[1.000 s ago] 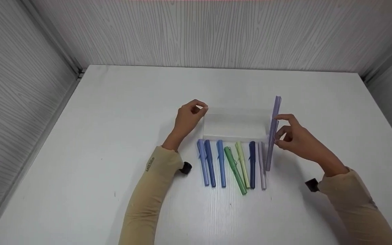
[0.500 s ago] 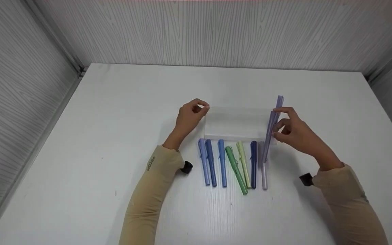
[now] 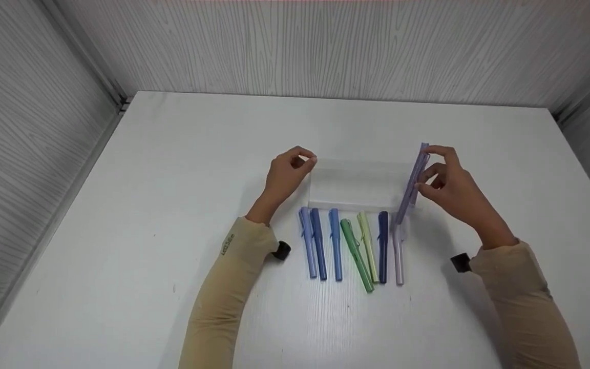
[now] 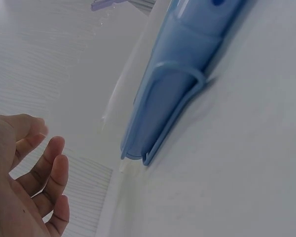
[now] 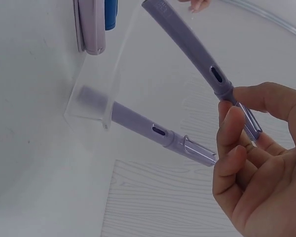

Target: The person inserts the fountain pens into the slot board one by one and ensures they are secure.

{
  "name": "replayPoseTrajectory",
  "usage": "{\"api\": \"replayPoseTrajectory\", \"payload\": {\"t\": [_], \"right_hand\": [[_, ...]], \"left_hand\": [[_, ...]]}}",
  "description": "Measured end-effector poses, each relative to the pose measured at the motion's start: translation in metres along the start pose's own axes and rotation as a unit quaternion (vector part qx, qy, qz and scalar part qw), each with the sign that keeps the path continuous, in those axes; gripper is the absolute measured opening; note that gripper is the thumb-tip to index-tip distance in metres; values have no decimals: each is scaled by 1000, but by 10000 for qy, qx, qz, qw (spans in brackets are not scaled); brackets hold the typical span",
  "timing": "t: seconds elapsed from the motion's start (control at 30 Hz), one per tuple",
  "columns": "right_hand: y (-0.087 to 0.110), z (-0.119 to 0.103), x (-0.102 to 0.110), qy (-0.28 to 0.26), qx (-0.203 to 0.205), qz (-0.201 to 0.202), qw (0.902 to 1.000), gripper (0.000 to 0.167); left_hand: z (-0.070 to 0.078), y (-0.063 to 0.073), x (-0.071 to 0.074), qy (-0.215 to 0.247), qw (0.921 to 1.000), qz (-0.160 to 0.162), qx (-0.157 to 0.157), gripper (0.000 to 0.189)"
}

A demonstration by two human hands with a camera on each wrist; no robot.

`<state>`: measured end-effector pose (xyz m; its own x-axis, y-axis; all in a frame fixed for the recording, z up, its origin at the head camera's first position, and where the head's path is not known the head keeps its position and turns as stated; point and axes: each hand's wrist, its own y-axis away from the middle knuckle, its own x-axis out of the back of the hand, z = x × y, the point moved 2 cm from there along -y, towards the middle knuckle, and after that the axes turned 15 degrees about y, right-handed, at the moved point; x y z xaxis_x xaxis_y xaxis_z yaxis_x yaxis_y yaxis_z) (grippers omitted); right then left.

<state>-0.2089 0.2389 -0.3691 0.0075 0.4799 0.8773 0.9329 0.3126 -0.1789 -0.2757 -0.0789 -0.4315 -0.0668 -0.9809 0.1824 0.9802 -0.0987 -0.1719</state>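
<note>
My right hand (image 3: 451,187) pinches a purple pen (image 3: 408,197) near its clip end, tilted over the right end of a clear plastic box (image 3: 356,207). In the right wrist view, the held pen (image 5: 187,47) slants away from the fingertips. Below it a second purple pen (image 5: 138,121) lies at the box's end, its tip blurred behind the frosted wall. My left hand (image 3: 286,174) pinches the box's far left corner between thumb and forefinger. Several pens lie side by side in front of the box, among them a green pen (image 3: 356,256) and a navy pen (image 3: 383,248).
Also in the row are a yellow-green pen (image 3: 369,251), a mid-blue pen (image 3: 335,243), and a pale lilac pen (image 3: 399,261) at the right end. The white table (image 3: 197,133) ends at a wood-grain panel (image 3: 325,51) behind.
My right hand has shifted slightly left, then up and away, carrying the purple pen so its lower end rises from beside the row to the box's front edge. The left hand stays at the corner.
</note>
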Motion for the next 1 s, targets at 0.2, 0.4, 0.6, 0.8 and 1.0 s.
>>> {"api": "replayPoseTrajectory", "payload": {"t": [0.2, 0.4, 0.6, 0.8, 1.0], "right_hand": [[1, 1, -3, 188, -26, 296, 9994, 64], [1, 4, -8, 442, -2, 491, 9978, 65], [1, 3, -9, 620, -94, 486, 9968, 65], [-1, 3, -9, 683, -272, 541, 9958, 65], [-2, 3, -8, 806, -252, 673, 9942, 65]], "left_hand": [[-1, 0, -1, 40, 10000, -38, 43, 18], [-2, 1, -2, 49, 10000, -76, 36, 21], [-2, 0, -1, 26, 10000, -57, 12, 20], [-1, 0, -1, 43, 10000, -52, -41, 19], [0, 0, 0, 48, 10000, -47, -67, 20]]}}
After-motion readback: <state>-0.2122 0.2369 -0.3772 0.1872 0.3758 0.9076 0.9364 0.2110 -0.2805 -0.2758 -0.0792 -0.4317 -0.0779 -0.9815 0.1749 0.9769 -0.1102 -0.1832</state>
